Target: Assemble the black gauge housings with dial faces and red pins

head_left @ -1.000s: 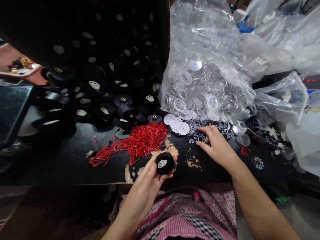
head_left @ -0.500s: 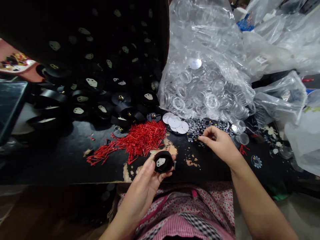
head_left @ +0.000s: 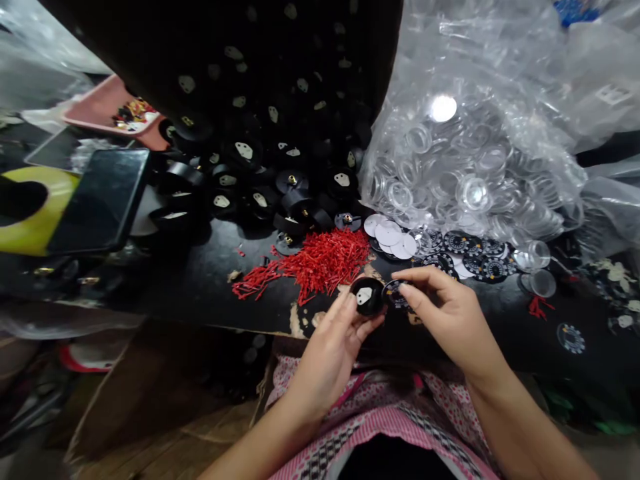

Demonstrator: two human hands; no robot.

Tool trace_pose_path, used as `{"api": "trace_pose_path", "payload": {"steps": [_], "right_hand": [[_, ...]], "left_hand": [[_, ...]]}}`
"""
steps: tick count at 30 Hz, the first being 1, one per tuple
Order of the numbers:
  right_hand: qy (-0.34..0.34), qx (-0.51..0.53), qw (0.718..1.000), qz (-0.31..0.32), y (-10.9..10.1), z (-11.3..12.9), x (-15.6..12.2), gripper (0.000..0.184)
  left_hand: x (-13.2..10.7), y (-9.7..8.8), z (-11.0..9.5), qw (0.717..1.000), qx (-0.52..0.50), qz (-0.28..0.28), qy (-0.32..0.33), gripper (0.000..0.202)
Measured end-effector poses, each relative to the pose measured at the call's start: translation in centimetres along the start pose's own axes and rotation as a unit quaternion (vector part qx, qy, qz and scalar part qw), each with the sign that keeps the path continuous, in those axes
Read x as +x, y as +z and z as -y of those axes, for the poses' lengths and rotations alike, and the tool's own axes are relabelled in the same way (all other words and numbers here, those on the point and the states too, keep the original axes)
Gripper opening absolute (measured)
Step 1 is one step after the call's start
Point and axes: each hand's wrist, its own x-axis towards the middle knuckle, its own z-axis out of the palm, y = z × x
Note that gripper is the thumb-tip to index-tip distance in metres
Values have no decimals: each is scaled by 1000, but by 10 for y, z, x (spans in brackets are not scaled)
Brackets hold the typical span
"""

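My left hand holds a small round black housing with a pale plate inside, just above the table's near edge. My right hand pinches a black printed dial disc and holds it right against the housing's right side. Both hands meet in front of a pile of thin red pointers. More dial discs and white discs lie on the black table behind my right hand.
A heap of black housings fills the back left. A clear plastic bag of transparent round covers bulges at the back right. A dark tablet-like slab and a yellow object lie at the left.
My right hand lifted a dial disc from the table and brought it left to the housing. My left hand rose to meet it. The camera view shifted left.
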Motion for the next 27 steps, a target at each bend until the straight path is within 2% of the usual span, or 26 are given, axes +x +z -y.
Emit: {"api": "trace_pose_path", "payload": {"steps": [3,6,9,11,16,22,24,27], "right_hand": [[-56,-25,998,-2,10,7,0,11],[-39,-59,997,-25,15,7,1,7],[27,-6,999,21,15,2,3,15],[48,22,998,36,13,0,4,18],[28,-35,998,44,10,-1,0,15],[1,-39,992,120,9,-2,-14,13],[-42,-80,985,150,8,-1,-9,13],[-120,-253,950,137,8,-2,8,12]], "left_hand": [[-2,-3,3,999,33,12,10,30],[-3,-8,5,996,81,21,34,34],[-2,-13,5,990,131,38,42,37],[-2,-15,4,987,148,48,43,38],[-3,-14,2,981,177,63,51,36],[-10,-22,-2,956,287,52,43,31],[-13,-28,-6,955,291,25,45,31],[-15,-35,-11,978,201,-32,47,29]]}}
